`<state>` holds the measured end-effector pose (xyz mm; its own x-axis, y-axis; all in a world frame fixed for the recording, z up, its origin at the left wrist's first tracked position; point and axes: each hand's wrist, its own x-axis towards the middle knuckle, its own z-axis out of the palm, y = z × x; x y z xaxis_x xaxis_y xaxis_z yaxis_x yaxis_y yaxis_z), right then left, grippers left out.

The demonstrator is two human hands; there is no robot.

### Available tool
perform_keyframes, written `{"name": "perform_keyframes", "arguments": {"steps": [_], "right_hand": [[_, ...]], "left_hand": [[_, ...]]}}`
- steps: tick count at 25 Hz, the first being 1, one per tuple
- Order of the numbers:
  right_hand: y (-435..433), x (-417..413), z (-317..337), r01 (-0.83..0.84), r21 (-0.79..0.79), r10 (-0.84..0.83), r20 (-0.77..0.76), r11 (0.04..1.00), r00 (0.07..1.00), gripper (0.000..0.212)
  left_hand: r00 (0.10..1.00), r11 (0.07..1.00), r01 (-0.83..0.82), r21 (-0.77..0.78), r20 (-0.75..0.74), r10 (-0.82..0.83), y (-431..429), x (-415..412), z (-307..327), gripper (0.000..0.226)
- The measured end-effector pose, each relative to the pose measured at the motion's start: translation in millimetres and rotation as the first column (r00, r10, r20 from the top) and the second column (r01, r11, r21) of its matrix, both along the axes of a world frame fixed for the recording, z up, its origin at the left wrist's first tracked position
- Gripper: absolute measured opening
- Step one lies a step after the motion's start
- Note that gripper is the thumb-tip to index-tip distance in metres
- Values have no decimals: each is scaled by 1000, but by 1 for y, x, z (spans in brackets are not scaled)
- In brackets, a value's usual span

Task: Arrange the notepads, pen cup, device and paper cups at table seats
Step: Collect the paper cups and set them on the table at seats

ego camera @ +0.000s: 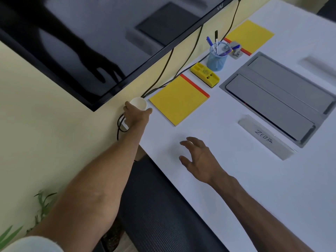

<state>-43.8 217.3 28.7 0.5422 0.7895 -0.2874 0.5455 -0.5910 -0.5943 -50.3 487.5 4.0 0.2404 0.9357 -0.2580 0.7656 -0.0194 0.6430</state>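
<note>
My left hand [136, 115] grips a white paper cup [139, 103] at the table's far left corner, just left of a yellow notepad [179, 100] with a red spine. A second yellow notepad [251, 34] lies farther along the wall edge. Between them stand a blue mesh pen cup [217, 58] holding several pens and a yellow device [204, 75]. My right hand [198, 157] hovers open, fingers spread, over the bare white table [236, 179] near its left edge.
A grey cable hatch [283, 99] is set into the table's middle. A clear name plate [266, 137] lies in front of it. A stapler [236, 50] sits by the pen cup. Black cables [163, 70] hang from a wall screen [91, 42]. A dark chair [154, 206] stands below.
</note>
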Motion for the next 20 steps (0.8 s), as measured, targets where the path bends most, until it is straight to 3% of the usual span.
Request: {"name": "perform_keyframes", "arguments": {"steps": [7,11,16,20], "right_hand": [[1,7,-6,17,-20,-17,-2,1000,1000,54],[6,11,2,41,1,-41,-8,999,999,55],[-1,12,18,86,70,-87,10,994,996,69],[-18,10,35,245,184,-239,-58,952,969,86]], "left_hand": [[998,998,40,57,52,-43,-6,1,7,85],[966,987,163,-11,207,-157,-37,0,31,79],[891,918,383,-105,303,-337,-88,-16,76,72],[821,809,546,-215,331,-466,-125,-34,98,74]]}}
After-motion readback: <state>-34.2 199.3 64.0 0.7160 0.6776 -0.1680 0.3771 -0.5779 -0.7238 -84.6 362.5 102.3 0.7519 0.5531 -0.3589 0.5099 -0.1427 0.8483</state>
